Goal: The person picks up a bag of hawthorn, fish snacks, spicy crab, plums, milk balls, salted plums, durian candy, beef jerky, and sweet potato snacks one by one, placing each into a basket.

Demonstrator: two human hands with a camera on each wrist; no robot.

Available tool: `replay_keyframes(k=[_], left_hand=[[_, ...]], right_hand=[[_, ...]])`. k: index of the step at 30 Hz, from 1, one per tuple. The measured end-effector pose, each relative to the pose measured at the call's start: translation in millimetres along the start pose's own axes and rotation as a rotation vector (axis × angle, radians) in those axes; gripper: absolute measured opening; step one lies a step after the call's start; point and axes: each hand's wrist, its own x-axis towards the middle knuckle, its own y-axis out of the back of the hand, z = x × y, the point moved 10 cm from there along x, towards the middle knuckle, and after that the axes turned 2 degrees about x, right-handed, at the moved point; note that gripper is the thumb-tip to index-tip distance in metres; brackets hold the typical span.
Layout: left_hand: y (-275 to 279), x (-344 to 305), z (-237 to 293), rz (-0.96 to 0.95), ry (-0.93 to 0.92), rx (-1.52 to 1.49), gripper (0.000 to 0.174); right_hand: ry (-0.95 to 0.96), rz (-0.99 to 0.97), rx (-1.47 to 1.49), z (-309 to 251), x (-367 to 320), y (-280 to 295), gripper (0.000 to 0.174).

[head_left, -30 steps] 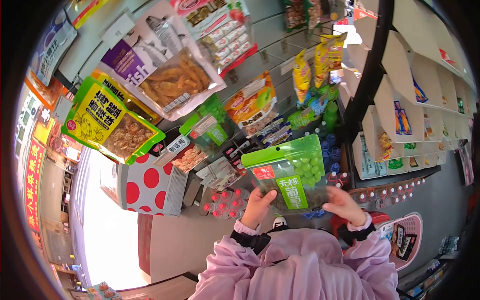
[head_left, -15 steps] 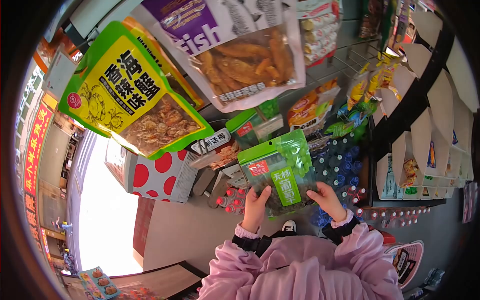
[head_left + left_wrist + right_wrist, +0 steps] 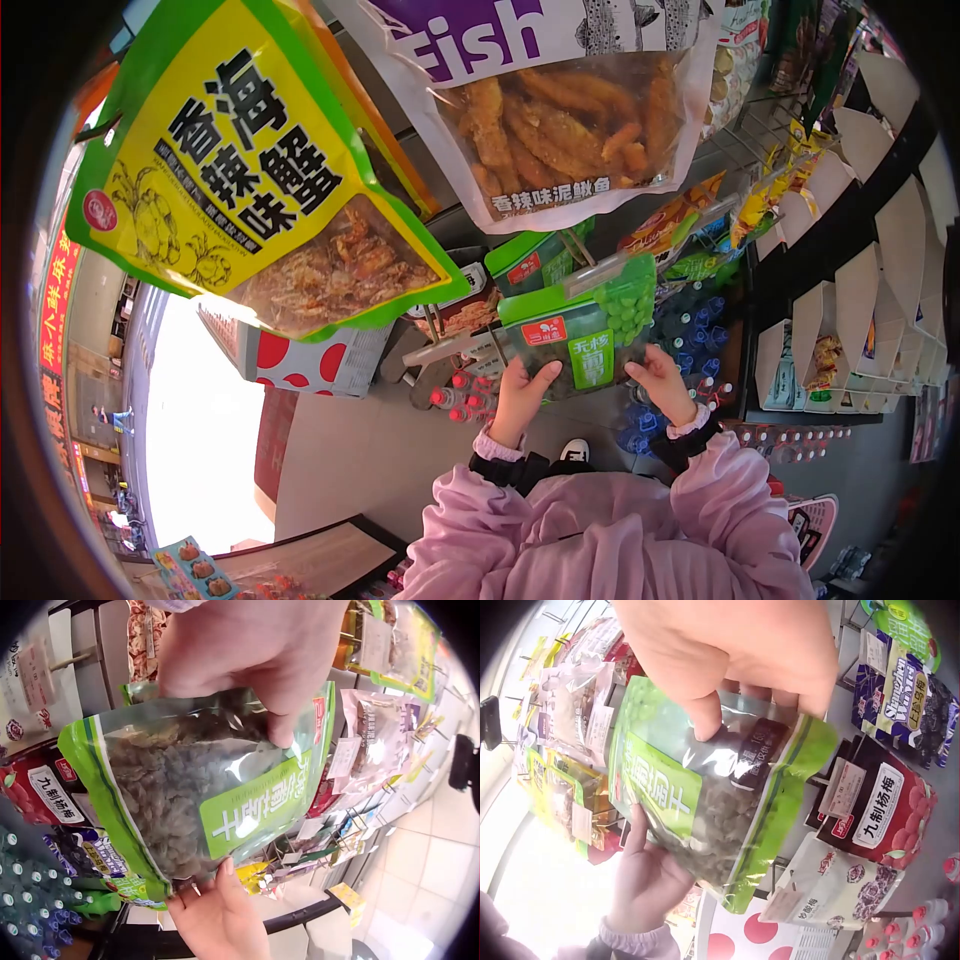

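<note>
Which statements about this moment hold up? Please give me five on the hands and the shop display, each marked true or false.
1. The left hand and right hand both hold the green raisin bag. True.
2. The sleeves are dark blue. False: they are pale pink.
3. In the head view, the bag marked Fish appears above the raisin bag. True.
4. In the head view, the pink basket is at the far left. False: it is at the lower right.
5. The white carton bears green stripes. False: it has red dots.
</note>
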Motion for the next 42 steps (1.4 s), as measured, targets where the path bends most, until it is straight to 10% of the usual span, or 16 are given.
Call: replay_keyframes(k=[32,42], left_hand=[[0.0,16.5,13.7,0.022,-0.026,0.092,0.025],[11.6,35.2,-3.6,0.046,-0.056,0.104,0.024]], right_hand=[[-0.045,0.059,-0.009,-5.0,13.6,1.4,0.018],[0.040,0.132,-0.275,-2.2,39.4,20.1,0.046]])
